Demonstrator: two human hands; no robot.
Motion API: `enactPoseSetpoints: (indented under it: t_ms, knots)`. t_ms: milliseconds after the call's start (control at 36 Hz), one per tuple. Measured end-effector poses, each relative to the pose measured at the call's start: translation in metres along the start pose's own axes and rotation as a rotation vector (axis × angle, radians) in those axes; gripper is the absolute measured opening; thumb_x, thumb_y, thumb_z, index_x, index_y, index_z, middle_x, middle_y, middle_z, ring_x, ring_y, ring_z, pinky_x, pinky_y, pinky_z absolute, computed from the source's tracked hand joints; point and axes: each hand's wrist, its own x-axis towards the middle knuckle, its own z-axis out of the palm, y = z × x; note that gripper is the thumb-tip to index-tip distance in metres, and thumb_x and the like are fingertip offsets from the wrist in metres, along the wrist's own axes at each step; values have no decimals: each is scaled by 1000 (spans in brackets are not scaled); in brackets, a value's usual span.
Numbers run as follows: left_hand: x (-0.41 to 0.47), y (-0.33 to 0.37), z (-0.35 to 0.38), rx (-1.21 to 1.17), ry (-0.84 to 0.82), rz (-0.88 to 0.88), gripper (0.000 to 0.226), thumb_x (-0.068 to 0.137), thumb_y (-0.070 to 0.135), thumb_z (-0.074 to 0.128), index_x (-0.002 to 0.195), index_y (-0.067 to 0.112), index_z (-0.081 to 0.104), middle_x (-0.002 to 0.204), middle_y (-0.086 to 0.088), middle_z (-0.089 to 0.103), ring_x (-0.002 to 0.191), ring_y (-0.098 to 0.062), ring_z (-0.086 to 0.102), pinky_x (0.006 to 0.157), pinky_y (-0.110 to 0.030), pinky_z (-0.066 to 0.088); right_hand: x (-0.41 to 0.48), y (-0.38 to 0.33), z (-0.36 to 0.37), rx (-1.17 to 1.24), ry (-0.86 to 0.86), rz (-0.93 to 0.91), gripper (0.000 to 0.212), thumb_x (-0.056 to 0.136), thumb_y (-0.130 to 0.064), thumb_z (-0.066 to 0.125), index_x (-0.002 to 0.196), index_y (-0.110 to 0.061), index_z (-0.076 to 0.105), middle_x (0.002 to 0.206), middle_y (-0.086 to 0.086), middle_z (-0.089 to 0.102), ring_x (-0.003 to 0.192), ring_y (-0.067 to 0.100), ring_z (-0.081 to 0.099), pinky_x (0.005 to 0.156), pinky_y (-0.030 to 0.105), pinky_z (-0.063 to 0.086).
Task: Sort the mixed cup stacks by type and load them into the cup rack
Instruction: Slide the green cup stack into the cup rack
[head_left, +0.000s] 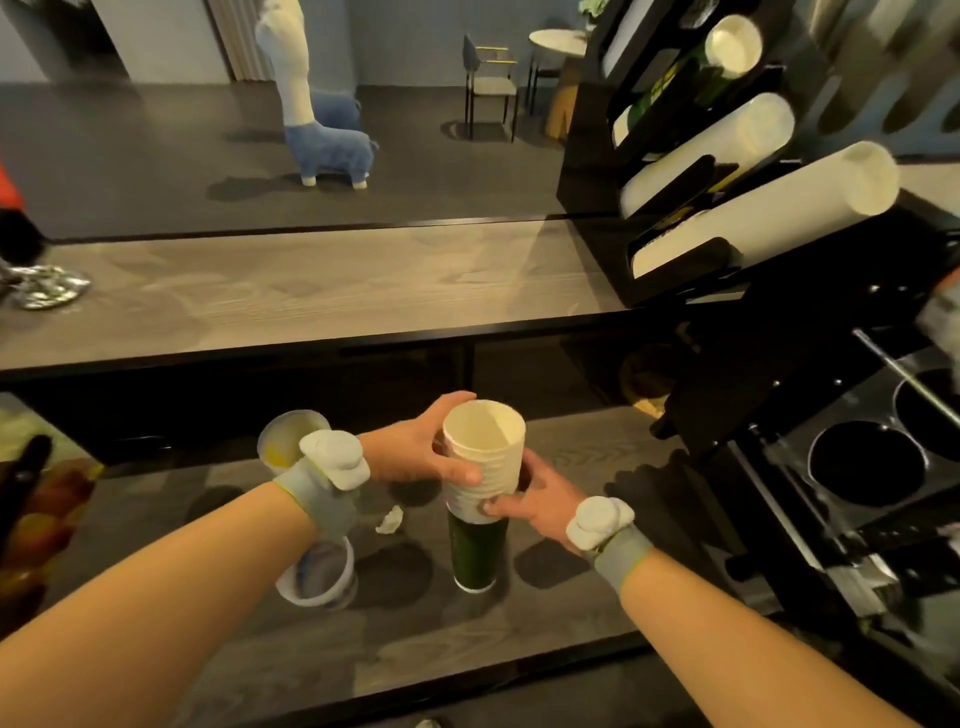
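A mixed cup stack stands on the lower counter: ribbed white cups (485, 457) on top of dark green cups (477, 553). My left hand (421, 447) grips the top white cup near its rim. My right hand (530, 499) holds the lower white cups just above the green ones. A pale cup stack (283, 441) stands behind my left wrist, and a white cup (317, 577) lies under my left forearm. The black cup rack (592, 156) at the upper right holds slanted rows of white cups (753, 208) and some green ones (670, 83).
A crumpled scrap (390, 519) lies left of the stack. A raised wooden counter (311, 291) runs across the middle. Black equipment with round wells (867, 462) stands at right. A fruit bowl (31, 525) is at the left edge, a silver base (47, 286) above it.
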Motion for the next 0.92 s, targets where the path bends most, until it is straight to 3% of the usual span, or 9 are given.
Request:
enactPoseSetpoints:
  t_ms: [83, 194, 361, 472, 556, 611, 722, 806, 917]
  knots:
    - [1, 19, -17, -67, 21, 115, 112, 62, 42, 90, 147, 44, 17, 146, 7, 41, 137, -15, 41, 116, -48, 35, -1, -31, -20, 85, 79, -39, 82, 62, -35, 90, 133, -30, 51, 126, -7, 65, 118, 14, 59, 103, 45, 49]
    - [6, 52, -30, -25, 31, 212, 117, 72, 26, 88, 146, 54, 3, 148, 11, 39, 137, -14, 40, 116, -41, 33, -5, -77, -44, 233, 172, -116, 79, 60, -42, 88, 128, -24, 54, 125, -4, 67, 116, 15, 62, 104, 45, 48]
    - [18, 101, -46, -24, 202, 350, 128, 64, 36, 91, 148, 52, -3, 143, 17, 41, 140, -16, 39, 118, -47, 30, -18, -138, -68, 354, 280, -272, 80, 62, -48, 88, 127, -15, 55, 121, -2, 70, 113, 14, 65, 105, 43, 48]
    - [18, 133, -65, -76, 247, 428, 130, 51, 47, 90, 143, 62, -1, 147, 2, 47, 135, -18, 46, 115, -47, 35, -28, -162, -83, 366, 305, -323, 83, 65, -47, 85, 133, -14, 52, 123, -1, 69, 117, 14, 64, 107, 41, 46]
    - [19, 147, -75, -159, 268, 504, 132, 53, 41, 90, 146, 59, -3, 133, 16, 58, 129, -17, 53, 109, -51, 43, -35, -158, -90, 288, 273, -276, 77, 63, -48, 86, 128, -22, 54, 120, -1, 70, 114, 18, 66, 104, 45, 48]
    - [21, 153, -82, -266, 288, 553, 131, 57, 30, 90, 146, 61, -1, 119, 20, 66, 121, -17, 60, 94, -52, 54, -40, -151, -91, 204, 203, -195, 76, 62, -45, 85, 127, -22, 53, 120, 1, 70, 113, 19, 67, 102, 47, 50]
    - [22, 171, -96, -443, 339, 570, 127, 62, 22, 90, 143, 66, 3, 128, -3, 61, 119, -25, 61, 84, -51, 59, -49, -142, -87, 136, 162, -105, 64, 74, -31, 83, 129, -17, 53, 120, 4, 70, 110, 20, 68, 101, 46, 51]
    - [26, 185, -107, -479, 328, 593, 124, 65, 22, 91, 143, 65, 5, 130, -4, 59, 118, -25, 61, 81, -47, 59, -54, -149, -89, 233, 168, -111, 55, 83, -15, 77, 131, -12, 49, 123, 13, 67, 109, 26, 69, 98, 45, 53]
    - [29, 197, -112, -530, 294, 632, 116, 60, 32, 87, 145, 59, 12, 133, -4, 57, 117, -23, 63, 85, -45, 59, -59, -159, -95, 316, 191, -162, 71, 71, -20, 85, 132, -9, 49, 123, 16, 66, 110, 31, 68, 99, 49, 51]
